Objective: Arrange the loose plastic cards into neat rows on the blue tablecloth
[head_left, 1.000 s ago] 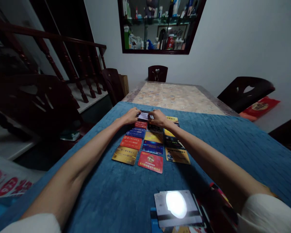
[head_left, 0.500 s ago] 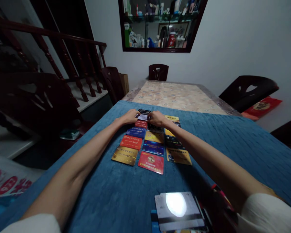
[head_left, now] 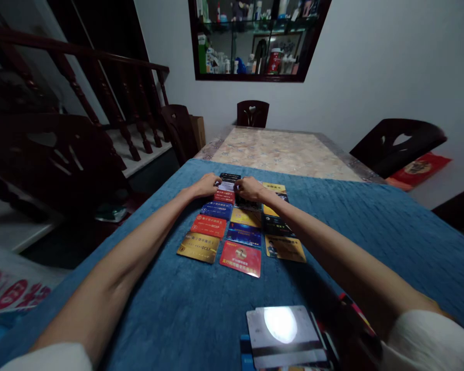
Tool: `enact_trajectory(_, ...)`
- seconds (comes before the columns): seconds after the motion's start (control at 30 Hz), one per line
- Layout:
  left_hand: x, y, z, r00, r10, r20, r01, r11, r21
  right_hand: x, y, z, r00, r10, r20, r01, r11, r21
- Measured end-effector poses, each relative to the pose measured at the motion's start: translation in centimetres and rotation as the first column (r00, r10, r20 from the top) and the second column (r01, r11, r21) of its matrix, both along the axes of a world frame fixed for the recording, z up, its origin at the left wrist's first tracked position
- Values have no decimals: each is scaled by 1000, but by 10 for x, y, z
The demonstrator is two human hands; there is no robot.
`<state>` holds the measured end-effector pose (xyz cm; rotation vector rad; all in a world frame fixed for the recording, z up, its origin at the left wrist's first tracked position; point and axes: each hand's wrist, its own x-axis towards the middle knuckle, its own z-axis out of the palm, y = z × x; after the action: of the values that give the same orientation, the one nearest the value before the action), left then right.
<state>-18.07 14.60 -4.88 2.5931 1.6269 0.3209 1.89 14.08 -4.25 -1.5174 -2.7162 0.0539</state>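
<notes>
On blue cloth [head_left: 170, 304] | both hands pinch pale card [head_left: 228, 185] | writing unreadable

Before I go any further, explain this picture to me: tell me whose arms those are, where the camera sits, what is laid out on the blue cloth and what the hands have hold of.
There is no machine here. The camera is worn on a person's head and looks forward and down, so the two bare arms reaching away from you are that person's own. The left hand and right hand meet at the far end of a table covered with a blue cloth. Between their fingertips is a pale card, which both hands touch; whether it is lifted or flat on the cloth cannot be told. Below it, colourful cards lie face up in three rows running toward the viewer. Nearest the camera sits a stack of cards, its top one glaring with reflected light. Dark wooden chairs stand around the table.
</notes>
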Motion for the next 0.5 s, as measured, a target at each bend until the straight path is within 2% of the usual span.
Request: enact_trajectory(0.5,4,1,-1,1000,31,4,-31,1000,-1,-1,-4,-1,999,-2,42,0,999,42)
